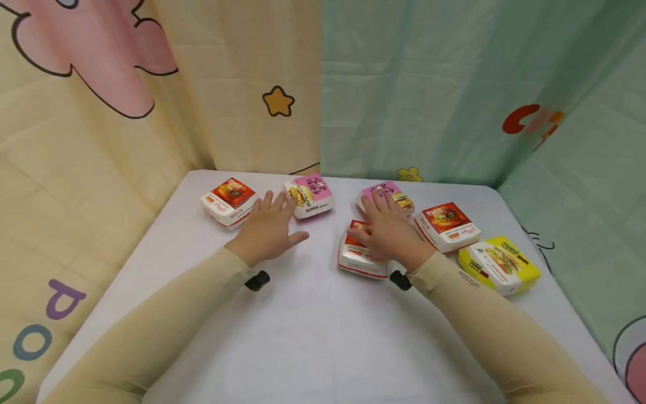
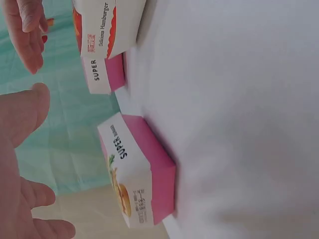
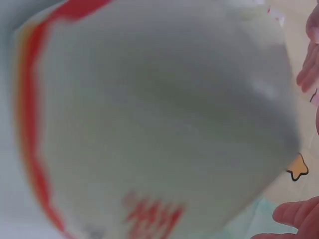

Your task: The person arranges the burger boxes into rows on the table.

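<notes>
My left hand [image 1: 268, 229], fingers spread, is over the table between a red-and-white burger box [image 1: 227, 206] and a pink-and-white burger box [image 1: 312, 196]. In the left wrist view the pink box [image 2: 160, 181] sits beyond the thumb and fingers, and the palm holds nothing. My right hand [image 1: 392, 231] is also spread, palm down, partly covering a second red-and-white burger box [image 1: 360, 262] and a second pink burger box [image 1: 404, 202]. A blurred white box side with a red edge [image 3: 159, 114] fills most of the right wrist view.
To the right stand another red-and-white burger box [image 1: 449, 225] and a yellow burger box [image 1: 502, 264], close together. All the boxes rest on a white-covered table [image 1: 303, 336]. Printed curtains [image 1: 404, 84] hang behind it and along both sides.
</notes>
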`<state>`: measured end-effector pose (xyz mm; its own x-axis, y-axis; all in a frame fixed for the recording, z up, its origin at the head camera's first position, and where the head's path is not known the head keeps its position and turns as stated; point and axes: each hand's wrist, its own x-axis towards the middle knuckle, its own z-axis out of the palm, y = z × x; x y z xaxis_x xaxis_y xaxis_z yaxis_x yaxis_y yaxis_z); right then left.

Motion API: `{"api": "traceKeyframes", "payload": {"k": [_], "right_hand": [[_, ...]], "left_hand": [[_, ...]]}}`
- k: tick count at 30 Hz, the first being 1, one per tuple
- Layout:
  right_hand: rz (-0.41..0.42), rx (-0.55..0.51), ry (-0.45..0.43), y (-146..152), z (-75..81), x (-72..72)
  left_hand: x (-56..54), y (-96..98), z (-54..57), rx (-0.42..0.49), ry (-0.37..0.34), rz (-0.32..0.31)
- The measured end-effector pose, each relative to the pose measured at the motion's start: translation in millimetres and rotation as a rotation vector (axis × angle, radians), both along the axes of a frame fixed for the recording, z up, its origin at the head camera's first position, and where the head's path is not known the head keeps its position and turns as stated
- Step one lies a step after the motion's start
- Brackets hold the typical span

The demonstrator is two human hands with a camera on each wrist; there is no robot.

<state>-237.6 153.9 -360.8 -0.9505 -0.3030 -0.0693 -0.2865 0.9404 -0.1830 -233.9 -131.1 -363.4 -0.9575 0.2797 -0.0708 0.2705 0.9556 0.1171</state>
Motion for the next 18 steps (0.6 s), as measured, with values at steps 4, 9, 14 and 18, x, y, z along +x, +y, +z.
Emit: {"api": "traceKeyframes", "payload": {"k": [4,9,14,18], "right_hand": [[0.016,-0.059,-0.008,-13,2.4,-1.5],[0.025,-0.141,-0.038,-29,4.6,-2.8],[0.026,-0.170,-0.042,-50,7.0,-3.4],[0.023,-0.183,-0.056,-66,7.8,-3.0]], "left_hand": [[-2.0,-17.0,1.8,0.013,0.005,0.024],[-6.0,-40.6,3.0,0.043,0.049,0.043],[-11.9,-66.8,3.1,0.077,0.104,0.051],[-16.5,-88.2,3.0,0.124,0.141,0.088]]}}
